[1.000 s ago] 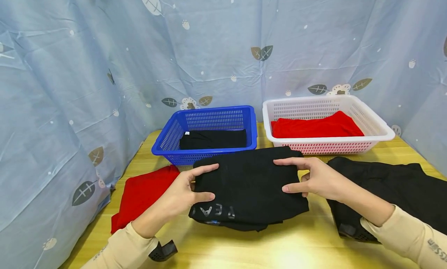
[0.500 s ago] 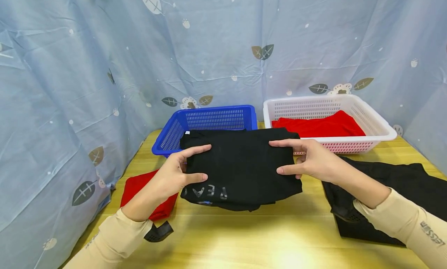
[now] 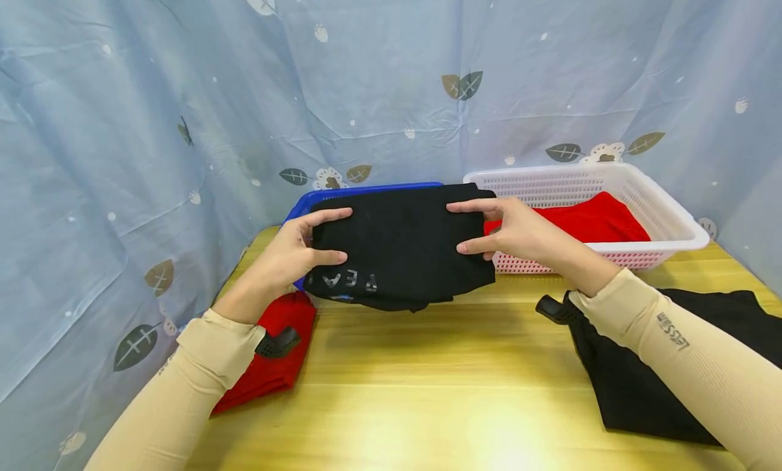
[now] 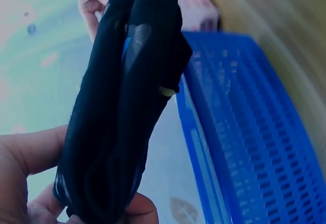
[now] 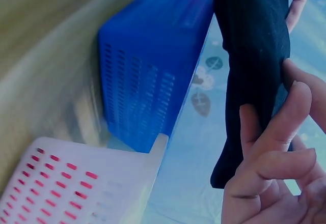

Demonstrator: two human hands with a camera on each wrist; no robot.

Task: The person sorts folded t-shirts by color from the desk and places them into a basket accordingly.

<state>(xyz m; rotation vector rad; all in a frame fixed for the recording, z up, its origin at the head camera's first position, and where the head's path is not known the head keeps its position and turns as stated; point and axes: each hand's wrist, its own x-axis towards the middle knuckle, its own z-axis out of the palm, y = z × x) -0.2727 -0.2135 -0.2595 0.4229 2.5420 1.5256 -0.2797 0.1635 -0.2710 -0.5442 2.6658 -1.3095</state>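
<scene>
A folded black garment [image 3: 403, 247] with pale printed letters near its front edge hangs level in the air between both hands. The left hand [image 3: 299, 247] grips its left end, thumb and forefinger on top, other fingers underneath. At the opposite end, the right hand [image 3: 519, 233] holds it the same way, and the right wrist view shows those fingers [image 5: 285, 122] round the cloth's edge. Behind and below the garment is a blue plastic basket [image 4: 254, 132], mostly covered by it in the head view. The folded layers show end-on in the left wrist view.
A white basket [image 3: 537, 182] with red cloth [image 3: 599, 220] inside stands at the back right. On the table [image 3: 427, 383], a folded red garment [image 3: 296, 315] lies at the left and another black garment [image 3: 617, 383] at the right, partly under the right arm. A patterned curtain [image 3: 391, 84] hangs behind.
Both hands have carried the folded black garment up and forward, slightly left, from in front of the blue basket to over it. Their grip looks the same.
</scene>
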